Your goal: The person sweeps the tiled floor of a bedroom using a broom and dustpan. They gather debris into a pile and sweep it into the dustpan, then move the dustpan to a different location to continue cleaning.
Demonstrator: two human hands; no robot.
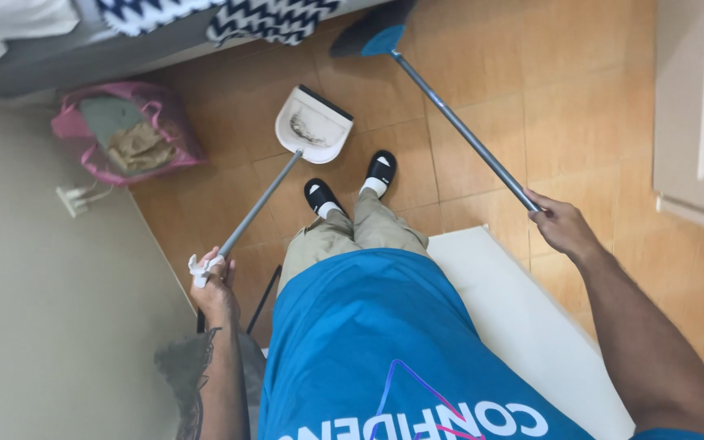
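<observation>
Left hand (pixel 215 289): closed around the top of the dustpan's grey handle, a white rag pinched with it.
Dustpan (pixel 314 124): set on the tiled floor (pixel 580 106) ahead of the feet, dust inside.
Right hand (pixel 560 224): wrapped around the broom's pole end.
Broom (pixel 450 114): slanted away, its head far from the grip, beside the bed.

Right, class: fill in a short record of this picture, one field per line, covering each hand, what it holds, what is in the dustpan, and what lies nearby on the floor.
Left hand: grips the top of the dustpan handle, with a bit of white cloth or paper at the grip
Dustpan: white, resting on the tiled floor, holding a small heap of grey dust
Right hand: grips the grey broom handle
Broom: blue head with dark bristles, on the floor by the bed edge
Feet: black and white slippers, just behind the dustpan
Nearby: pink bag by the wall
</observation>
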